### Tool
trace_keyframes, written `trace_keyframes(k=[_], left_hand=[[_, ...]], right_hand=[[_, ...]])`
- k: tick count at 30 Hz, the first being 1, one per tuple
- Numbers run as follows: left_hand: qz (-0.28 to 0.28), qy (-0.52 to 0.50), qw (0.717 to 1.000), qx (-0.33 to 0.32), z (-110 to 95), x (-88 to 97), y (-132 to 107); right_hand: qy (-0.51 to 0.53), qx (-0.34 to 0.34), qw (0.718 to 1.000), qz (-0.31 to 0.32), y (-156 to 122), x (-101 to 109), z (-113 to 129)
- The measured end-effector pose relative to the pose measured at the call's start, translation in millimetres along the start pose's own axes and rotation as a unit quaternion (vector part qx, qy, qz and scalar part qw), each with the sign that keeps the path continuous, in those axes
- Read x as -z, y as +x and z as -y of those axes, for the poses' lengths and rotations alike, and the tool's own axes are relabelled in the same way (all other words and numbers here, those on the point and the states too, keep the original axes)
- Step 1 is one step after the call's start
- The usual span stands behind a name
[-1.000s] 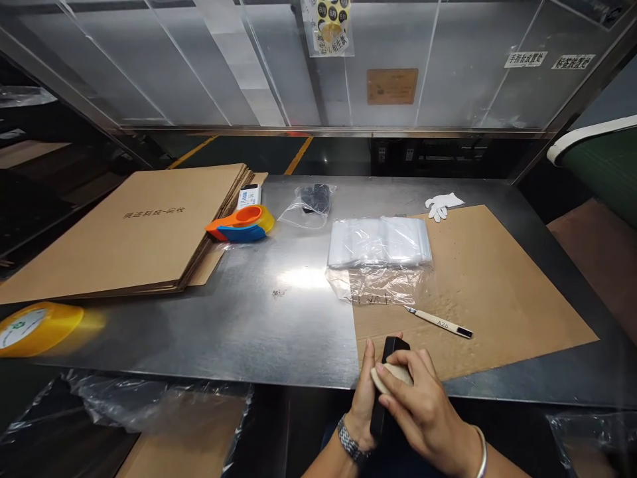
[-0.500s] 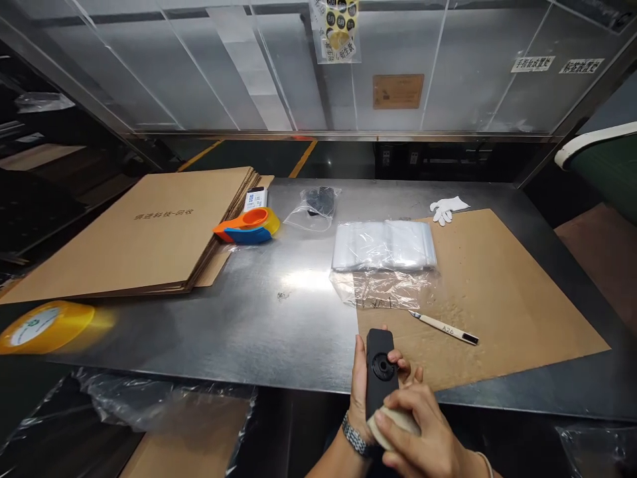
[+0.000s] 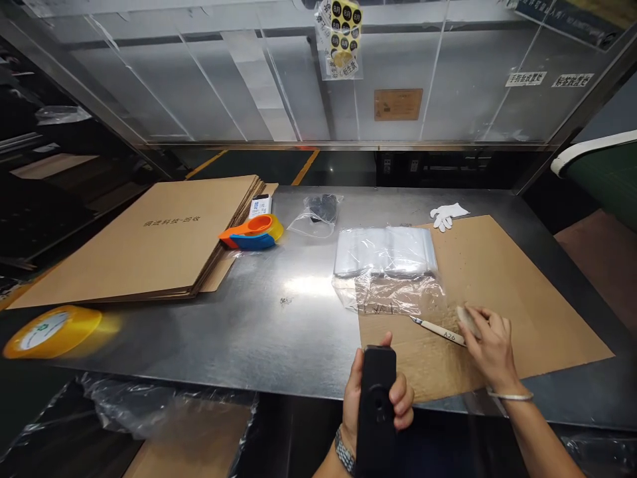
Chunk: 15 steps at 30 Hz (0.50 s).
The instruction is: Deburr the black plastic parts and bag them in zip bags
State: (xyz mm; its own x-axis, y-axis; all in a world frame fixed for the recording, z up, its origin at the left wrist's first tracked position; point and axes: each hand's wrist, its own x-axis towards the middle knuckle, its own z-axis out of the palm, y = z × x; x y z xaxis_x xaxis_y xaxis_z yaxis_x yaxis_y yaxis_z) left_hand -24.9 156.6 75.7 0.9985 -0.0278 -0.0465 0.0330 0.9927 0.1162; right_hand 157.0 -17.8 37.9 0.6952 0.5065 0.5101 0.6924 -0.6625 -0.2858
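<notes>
My left hand (image 3: 402, 398) is wrapped round a long black device (image 3: 378, 378) with a round recessed fitting on its face; its exact kind does not show. The device stands tilted up at the table's front edge. Over the cardboard sheet, my right hand (image 3: 492, 342) pinches a pale, rounded pad (image 3: 468, 322), perhaps cloth or sponge. Just beneath that hand lies a pen-like craft knife (image 3: 438, 330) marked A26, its rear end covered by the fingers.
A flat cardboard sheet (image 3: 537, 312) carries a pack of clear bags (image 3: 385, 252). Behind it lies a white glove (image 3: 448, 216). Stacked cardboard (image 3: 149, 245), an orange-blue tape dispenser (image 3: 251, 234), a bagged black item (image 3: 323, 209) and a yellow tape roll (image 3: 52, 332) are further left.
My right hand has moved away from the black device, out to the right over the cardboard, still with the pale pad. My left hand keeps the device, now nearer to me.
</notes>
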Motion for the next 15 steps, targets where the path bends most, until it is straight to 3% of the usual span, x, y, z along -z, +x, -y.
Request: trace_keyframes(k=[3, 6, 8, 11, 15], left_hand=[[0.088, 0.048, 0.995, -0.024, 6.6, 5.2, -4.3], [0.109, 0.107, 0.986, -0.066, 10.9, 11.9, -9.9], [0.101, 0.159, 0.978, -0.087, 11.6, 16.1, -12.7], [0.079, 0.224, 0.968, -0.077, 9.9, 20.0, -14.0], [0.087, 0.259, 0.962, -0.015, 8.1, 17.7, -13.8]], right_hand=[[-0.063, -0.030, 0.997, 0.038, 10.1, -15.5, -37.5], [-0.055, -0.033, 0.997, 0.054, 10.5, -19.8, -46.9], [-0.046, -0.032, 0.997, 0.048, 8.3, -15.7, -33.6], [0.039, -0.009, 0.997, 0.063, 4.6, 1.0, 5.4], [0.287, -0.018, 0.947, 0.142, 0.3, 39.2, 60.0]])
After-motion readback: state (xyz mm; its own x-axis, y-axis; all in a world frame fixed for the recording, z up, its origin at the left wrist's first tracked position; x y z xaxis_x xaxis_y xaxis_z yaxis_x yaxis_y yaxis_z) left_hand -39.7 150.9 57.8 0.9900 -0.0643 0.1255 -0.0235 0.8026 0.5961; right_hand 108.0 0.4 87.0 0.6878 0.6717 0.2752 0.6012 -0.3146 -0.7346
